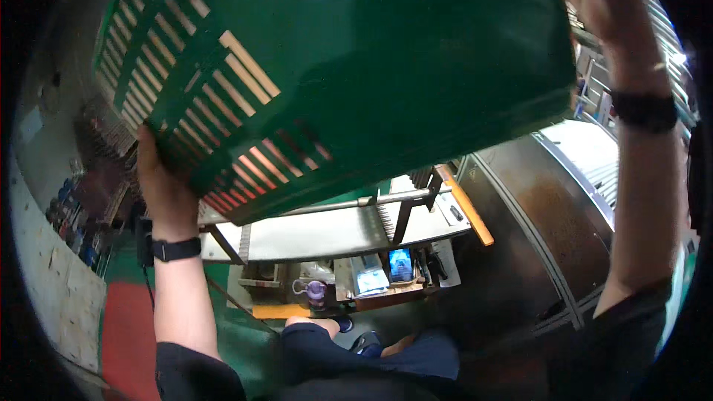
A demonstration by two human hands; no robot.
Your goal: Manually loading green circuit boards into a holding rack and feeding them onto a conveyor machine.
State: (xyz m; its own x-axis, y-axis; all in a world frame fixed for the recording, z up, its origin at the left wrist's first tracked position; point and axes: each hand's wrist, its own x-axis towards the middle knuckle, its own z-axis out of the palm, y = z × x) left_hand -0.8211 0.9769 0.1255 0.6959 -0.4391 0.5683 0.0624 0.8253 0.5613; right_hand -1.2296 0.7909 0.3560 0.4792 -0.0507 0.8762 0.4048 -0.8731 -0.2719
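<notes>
A large green plastic crate (431, 59) with rows of slots is held up and tilted in front of me, filling the upper part of the view. My left hand (169, 189) is closed around its lower left corner, fingers partly hidden behind the slotted wall. Up at the right end, my right hand (598, 4) grips the crate's edge; its fingertips are cut off by the top of the picture. What the crate holds, if anything, is hidden.
Below the crate stands a white-topped bench (319, 236) with a metal rod (342, 203) across it. Its lower shelf bears a purple bottle (316, 295) and a lit phone (400, 264). To the right is a dark metal panel (520, 215); red flooring (128, 330) lies left.
</notes>
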